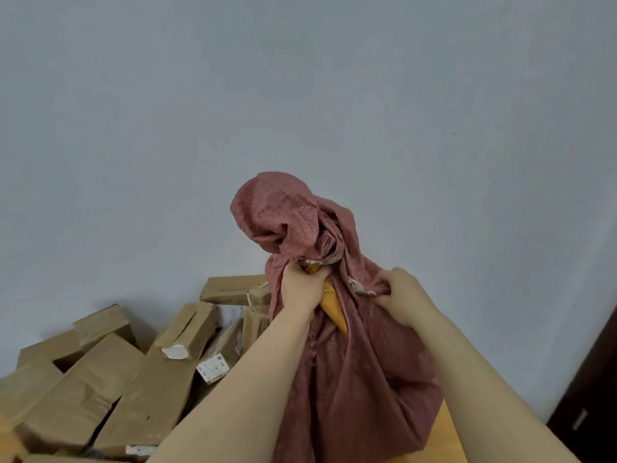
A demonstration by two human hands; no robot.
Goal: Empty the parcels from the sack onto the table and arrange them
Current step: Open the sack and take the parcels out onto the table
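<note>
A dusty-red woven sack (pixel 350 379) is held up in front of me, its top bunched and flopping over. My left hand (pixel 302 289) grips the sack's gathered cloth together with a yellow-orange strip (pixel 334 309) that shows in the fold. My right hand (pixel 404 297) grips the sack's cloth further right. What is inside the sack is hidden. Several brown cardboard parcels (pixel 110 379) lie heaped on the table to the left, some with white labels.
A pale grey wall (pixel 300 95) fills the background. The wooden table top (pixel 447 439) shows at the lower right of the sack. A dark door or cabinet edge (pixel 591 396) stands at the far right.
</note>
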